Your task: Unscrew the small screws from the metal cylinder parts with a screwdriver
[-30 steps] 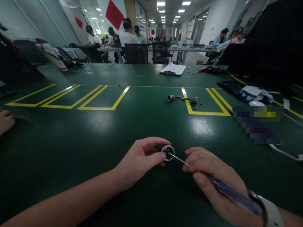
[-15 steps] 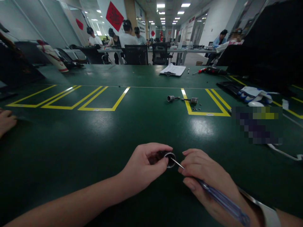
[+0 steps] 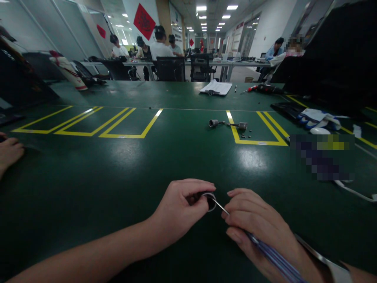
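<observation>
Between thumb and fingers, my left hand (image 3: 179,206) grips a small hollow metal cup (image 3: 211,205), its round rim turned toward the right. Much of the cup is hidden by the fingers. My right hand (image 3: 256,224) is closed around a screwdriver (image 3: 273,257) with a clear purplish handle. The thin steel shaft slants up and left, and its tip is inside the cup's mouth. Whether the tip touches a screw in there cannot be seen. Farther up the green table (image 3: 165,165) lie two similar metal cup-shaped parts with stems (image 3: 213,123).
Several tiny metal pieces (image 3: 246,136) lie by the yellow tape marking (image 3: 259,143). At the far side are a clipboard with papers (image 3: 216,87) and a red-and-black tool (image 3: 265,89). Gloves (image 3: 318,118) rest at the right. Another person's hand (image 3: 10,153) is at the left edge.
The cup's rim has tilted slightly downward in my left hand. My right hand and the screwdriver have shifted a little, the handle sitting lower, with the tip still in the cup.
</observation>
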Demonstrator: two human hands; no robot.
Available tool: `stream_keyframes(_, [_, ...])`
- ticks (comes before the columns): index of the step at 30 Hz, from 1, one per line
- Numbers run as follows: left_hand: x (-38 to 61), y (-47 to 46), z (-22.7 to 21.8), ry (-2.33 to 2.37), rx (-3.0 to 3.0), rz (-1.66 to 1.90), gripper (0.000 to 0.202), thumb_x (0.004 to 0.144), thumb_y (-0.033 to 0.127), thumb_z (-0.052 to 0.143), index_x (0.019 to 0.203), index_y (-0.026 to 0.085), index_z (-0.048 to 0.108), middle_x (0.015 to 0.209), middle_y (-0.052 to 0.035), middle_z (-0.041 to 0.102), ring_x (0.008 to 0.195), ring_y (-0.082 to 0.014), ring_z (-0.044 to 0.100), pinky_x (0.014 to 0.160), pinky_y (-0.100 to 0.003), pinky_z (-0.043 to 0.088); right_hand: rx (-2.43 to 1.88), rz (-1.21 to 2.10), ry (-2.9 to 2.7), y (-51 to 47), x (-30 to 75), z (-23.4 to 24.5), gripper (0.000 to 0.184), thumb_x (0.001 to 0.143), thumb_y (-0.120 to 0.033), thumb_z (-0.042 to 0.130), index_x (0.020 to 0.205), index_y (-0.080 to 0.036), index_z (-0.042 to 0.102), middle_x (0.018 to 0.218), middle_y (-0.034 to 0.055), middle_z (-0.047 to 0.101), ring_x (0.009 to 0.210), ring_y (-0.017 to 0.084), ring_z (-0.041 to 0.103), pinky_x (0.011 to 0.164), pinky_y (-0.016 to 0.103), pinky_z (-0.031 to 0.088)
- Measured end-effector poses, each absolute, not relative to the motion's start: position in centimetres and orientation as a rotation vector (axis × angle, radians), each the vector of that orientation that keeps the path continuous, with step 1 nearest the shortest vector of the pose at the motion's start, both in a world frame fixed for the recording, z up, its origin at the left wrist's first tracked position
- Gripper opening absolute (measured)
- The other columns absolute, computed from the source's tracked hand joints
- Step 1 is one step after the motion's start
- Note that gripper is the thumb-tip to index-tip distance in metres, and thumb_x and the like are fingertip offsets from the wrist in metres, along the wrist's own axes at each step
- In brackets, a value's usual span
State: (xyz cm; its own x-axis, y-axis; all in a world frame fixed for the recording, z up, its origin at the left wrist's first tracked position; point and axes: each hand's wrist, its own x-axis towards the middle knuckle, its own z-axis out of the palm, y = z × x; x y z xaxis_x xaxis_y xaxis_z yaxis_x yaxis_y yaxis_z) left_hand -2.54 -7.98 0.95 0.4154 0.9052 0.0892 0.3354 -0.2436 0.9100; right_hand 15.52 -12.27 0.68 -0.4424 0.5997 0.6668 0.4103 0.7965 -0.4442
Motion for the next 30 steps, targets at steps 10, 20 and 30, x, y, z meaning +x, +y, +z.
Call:
stream_keyframes(10, [-2.51, -7.85, 1.08, 1.064, 1.709, 0.816, 0.029, 0.07, 0.011, 0.053, 0.091, 0.016, 0.073, 0.097, -0.0058, 0.072, 0.081, -0.0158, 0.069, 0.068, -0.022, 0.056, -0.766, 0.376, -2.06, -12.21, 15.49, 0.78, 0.01, 0.086, -0.012, 0.05, 0.089, -0.013, 0.059, 0.072, 0.0046, 0.065, 0.07, 0.015, 0.062, 0.084, 0.036, 0.053])
stream_keyframes(20, [-2.43, -7.95, 1.23, 1.02, 1.576, 0.792, 0.032, 0.068, 0.009, 0.053, 0.094, 0.013, 0.072, 0.094, -0.0069, 0.072, 0.08, -0.0165, 0.069, 0.067, -0.022, 0.057, -0.732, 0.412, -2.064, -12.19, 15.52, 1.06, 0.011, 0.087, -0.012, 0.048, 0.086, -0.012, 0.059, 0.071, 0.0051, 0.064, 0.071, 0.015, 0.062, 0.085, 0.036, 0.052])
stream_keyframes(30, [-2.37, -7.89, 1.23, 1.074, 1.61, 0.777, 0.035, 0.066, 0.006, 0.052, 0.09, 0.018, 0.073, 0.099, -0.004, 0.072, 0.091, -0.0189, 0.068, 0.077, -0.027, 0.057, -0.727, 0.284, -2.127, -12.28, 15.32, 0.89, 0.011, 0.084, -0.009, 0.052, 0.092, -0.016, 0.057, 0.068, 0.003, 0.064, 0.068, 0.016, 0.063, 0.083, 0.038, 0.054])
